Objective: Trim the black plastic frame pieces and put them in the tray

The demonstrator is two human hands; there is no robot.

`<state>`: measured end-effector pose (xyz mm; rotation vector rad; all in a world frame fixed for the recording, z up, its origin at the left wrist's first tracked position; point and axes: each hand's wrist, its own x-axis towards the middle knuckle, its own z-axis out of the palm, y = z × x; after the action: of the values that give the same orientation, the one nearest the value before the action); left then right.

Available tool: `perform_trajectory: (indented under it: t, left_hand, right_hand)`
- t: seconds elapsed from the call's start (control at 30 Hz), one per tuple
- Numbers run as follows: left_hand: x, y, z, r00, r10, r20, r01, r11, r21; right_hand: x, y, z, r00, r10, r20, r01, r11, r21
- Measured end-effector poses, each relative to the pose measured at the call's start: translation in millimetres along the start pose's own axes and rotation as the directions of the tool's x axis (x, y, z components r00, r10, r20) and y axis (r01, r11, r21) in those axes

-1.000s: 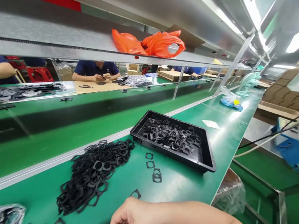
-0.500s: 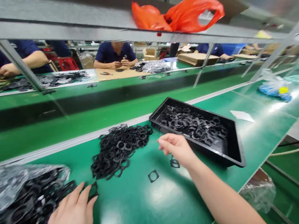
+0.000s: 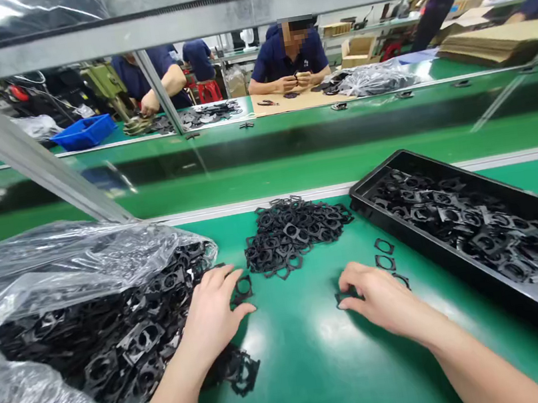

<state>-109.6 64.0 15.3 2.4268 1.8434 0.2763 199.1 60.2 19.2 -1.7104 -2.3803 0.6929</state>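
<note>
Flat black square plates with round holes lie all about my hands. My left hand [image 3: 217, 307] rests at the right edge of a loose heap [image 3: 138, 339] of them, fingers and thumb apart around one black plate [image 3: 243, 287]; I cannot make out any firm grip on it. Over the green table, my right hand [image 3: 377, 296] is closed, thumb and fingers pinching a black plate [image 3: 343, 298] partly hidden by them. Just beyond it lie a few loose plates [image 3: 386, 262]. A smaller pile [image 3: 296, 231] sits between and beyond both hands.
A clear plastic bag [image 3: 55, 260] drapes over the left heap. At right stands a long black tray [image 3: 468, 286] holding many plates. A metal post [image 3: 37, 142] and shelf beam [image 3: 222, 23] frame the bench. Across it, a co-worker [image 3: 289, 64] handles a small part.
My view has swung left, so more of the bag and heap shows. My right hand has left the tray's side and now pinches a plate. My left hand stays by the heap.
</note>
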Motion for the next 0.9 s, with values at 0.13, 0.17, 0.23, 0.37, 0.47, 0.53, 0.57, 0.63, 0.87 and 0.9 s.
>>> perform_trajectory:
  t: [0.13,0.17,0.23,0.37,0.47,0.53,0.57,0.63,0.87,0.9]
  left_hand:
    - [2,5,3.8,0.999,0.043,0.031,-0.043,0.999,-0.016]
    - [1,6,3.4,0.998,0.046,0.039,-0.045,0.999,-0.005]
    - [-1,7,1.8,0.996,0.058,0.065,-0.060,0.998,0.022]
    - [-6,10,-2.0,0.988,0.024,0.153,-0.039,0.994,0.098]
    - [-9,16,-5.2,0.977,0.044,0.207,-0.073,0.988,0.136]
    - [-11,22,-6.4,0.973,0.066,0.222,-0.104,0.981,0.166]
    - [-12,25,-6.4,0.973,0.069,0.220,-0.111,0.976,0.186]
    - [-14,28,-5.0,0.972,0.079,0.221,-0.128,0.968,0.216]
    - [-17,27,2.1,0.960,0.134,0.245,-0.185,0.962,0.202]
    - [-17,25,2.9,0.959,0.131,0.252,-0.182,0.964,0.192]
  right_hand:
    - [-2,-5,0,1.000,-0.032,-0.001,0.032,0.999,0.031]
    - [-3,-7,0,0.999,-0.044,-0.004,0.044,0.998,0.050]
    - [-5,-11,-1,0.998,-0.064,-0.026,0.066,0.993,0.099]
    - [-6,-16,2,0.994,-0.094,-0.056,0.105,0.966,0.237]
    - [-5,-17,5,0.996,-0.072,-0.048,0.084,0.938,0.337]
    - [-5,-18,6,0.998,-0.055,-0.031,0.063,0.907,0.416]
    - [-5,-19,7,0.999,-0.047,-0.023,0.053,0.888,0.458]
    - [-4,-20,9,0.999,-0.032,-0.011,0.033,0.845,0.533]
    - [0,-21,16,0.999,0.049,-0.006,-0.030,0.704,0.709]
    - [1,-22,17,0.999,0.045,0.009,-0.038,0.677,0.735]
